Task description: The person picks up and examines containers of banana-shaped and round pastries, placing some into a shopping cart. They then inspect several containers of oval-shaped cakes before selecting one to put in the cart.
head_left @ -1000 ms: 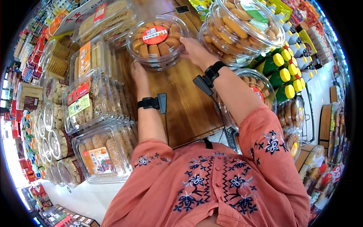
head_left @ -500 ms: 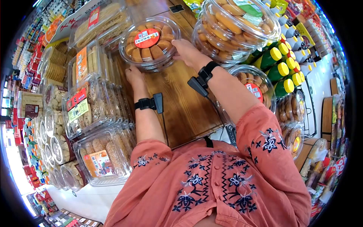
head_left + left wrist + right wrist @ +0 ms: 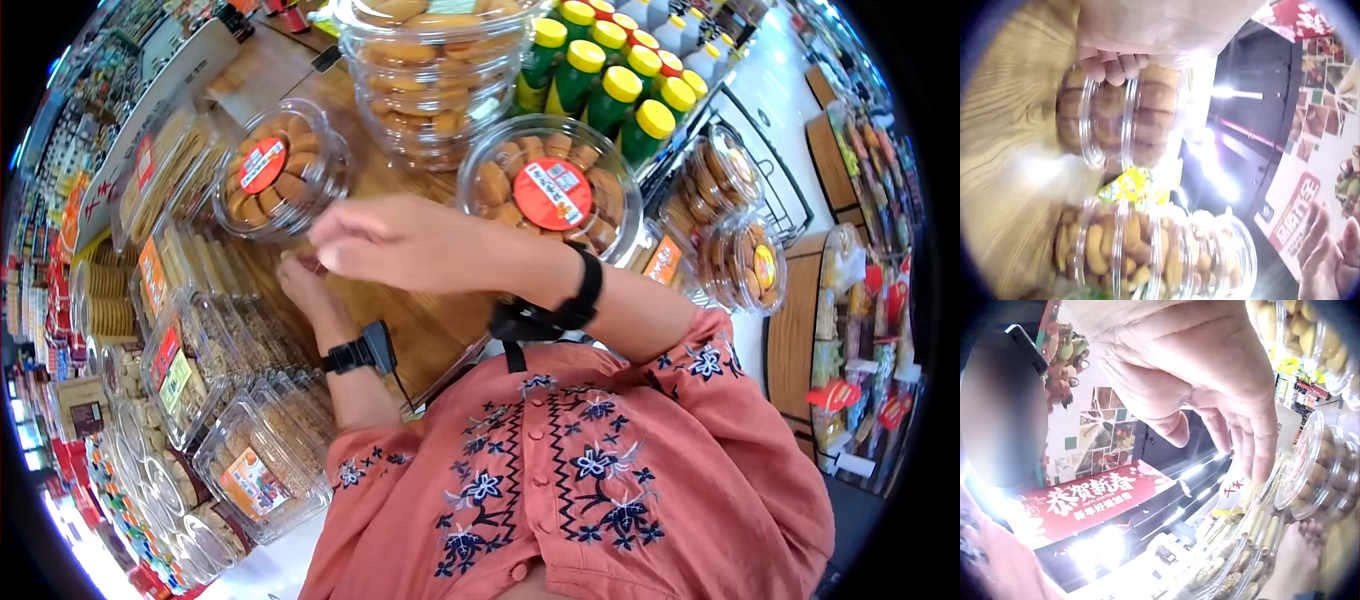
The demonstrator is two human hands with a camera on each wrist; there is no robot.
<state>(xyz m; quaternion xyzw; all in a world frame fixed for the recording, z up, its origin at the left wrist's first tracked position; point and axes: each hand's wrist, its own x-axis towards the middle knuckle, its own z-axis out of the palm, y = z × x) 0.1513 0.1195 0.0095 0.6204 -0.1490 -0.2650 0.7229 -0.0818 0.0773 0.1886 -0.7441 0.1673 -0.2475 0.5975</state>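
Note:
A stack of round clear boxes of brown bread rolls [image 3: 275,180] with a red oval label stands on the wooden table. My left hand [image 3: 308,282] is low at the near side of this stack, fingers loosely bent; in the left wrist view those fingers [image 3: 1113,67] overlap the box walls. Raised above the table, my right hand [image 3: 370,240] is off the boxes with nothing in it. In the right wrist view its fingers [image 3: 1263,444] hang relaxed, and the left hand [image 3: 1297,553] shows beside the stack [image 3: 1319,469].
A tall stack of clear round boxes [image 3: 435,80] stands at the back, with another labelled round box [image 3: 550,190] to its right. Yellow-capped green bottles [image 3: 610,95] are behind that. Stacked rectangular pastry boxes [image 3: 265,460] line the left side of the wooden table [image 3: 400,320].
My right hand has let go of the round boxes and moved back toward me and across to the left. The left hand stays near the stack. The head view has turned to the right.

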